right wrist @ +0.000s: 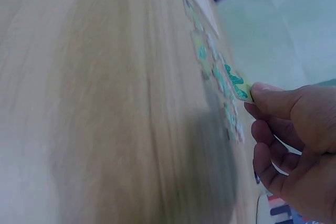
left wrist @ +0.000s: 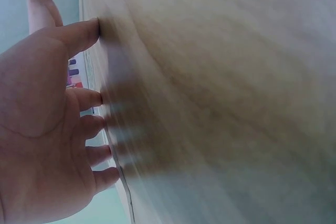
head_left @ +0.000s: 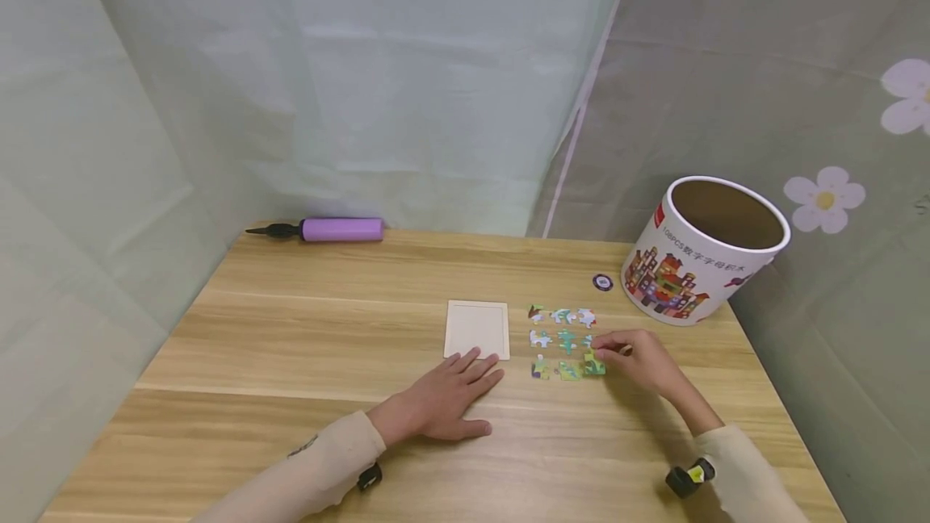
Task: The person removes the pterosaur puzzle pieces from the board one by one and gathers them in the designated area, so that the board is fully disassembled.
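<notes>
My right hand [head_left: 639, 357] pinches a green jigsaw puzzle piece [right wrist: 239, 83] between thumb and fingers, raised a little off the table in the right wrist view. Several other puzzle pieces [head_left: 566, 340] lie in loose rows to the left of that hand, spaced apart. Further left is a square, pale wooden puzzle frame [head_left: 476, 329] with a raised rim and no pieces in it. With fingers spread, my left hand [head_left: 454, 402] rests palm down, its fingertips at the frame's near edge. In the left wrist view, those fingers [left wrist: 94, 125] reach the tabletop.
A large white bucket [head_left: 697, 253] with printed building pictures stands at the back right. Beside it lies a small dark round disc [head_left: 602, 282]. A purple hand pump [head_left: 341, 229] with a black nozzle lies along the back left edge. Pale curtains [head_left: 363, 87] hang behind the wooden table [head_left: 305, 329].
</notes>
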A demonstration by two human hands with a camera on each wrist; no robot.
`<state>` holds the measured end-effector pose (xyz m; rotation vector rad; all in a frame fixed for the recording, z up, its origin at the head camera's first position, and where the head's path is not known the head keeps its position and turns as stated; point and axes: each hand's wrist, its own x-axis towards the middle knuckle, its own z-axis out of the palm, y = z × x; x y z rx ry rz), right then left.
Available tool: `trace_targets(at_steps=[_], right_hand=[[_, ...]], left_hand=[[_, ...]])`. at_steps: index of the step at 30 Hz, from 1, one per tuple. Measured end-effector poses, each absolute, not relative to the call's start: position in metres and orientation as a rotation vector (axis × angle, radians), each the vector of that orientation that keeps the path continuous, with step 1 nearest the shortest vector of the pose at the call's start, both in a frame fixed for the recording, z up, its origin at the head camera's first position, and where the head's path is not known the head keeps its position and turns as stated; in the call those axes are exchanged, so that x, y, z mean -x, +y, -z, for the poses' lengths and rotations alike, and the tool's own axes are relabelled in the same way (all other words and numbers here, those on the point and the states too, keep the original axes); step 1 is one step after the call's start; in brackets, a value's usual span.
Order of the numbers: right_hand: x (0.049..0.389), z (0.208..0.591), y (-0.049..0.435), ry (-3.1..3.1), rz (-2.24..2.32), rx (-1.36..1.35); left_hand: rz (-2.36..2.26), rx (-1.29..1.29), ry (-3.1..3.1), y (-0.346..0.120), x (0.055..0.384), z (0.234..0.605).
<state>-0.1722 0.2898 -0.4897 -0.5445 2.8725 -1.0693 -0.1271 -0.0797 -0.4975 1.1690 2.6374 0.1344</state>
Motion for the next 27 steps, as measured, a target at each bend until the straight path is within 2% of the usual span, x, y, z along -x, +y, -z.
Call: trace_targets(at_steps=[27], right_hand=[[0.175,0.501,0.302,2.873,0.966,0.503]], left_hand=[[-0.125,-1.184,2.644,-0.08,0.128,0.496]])
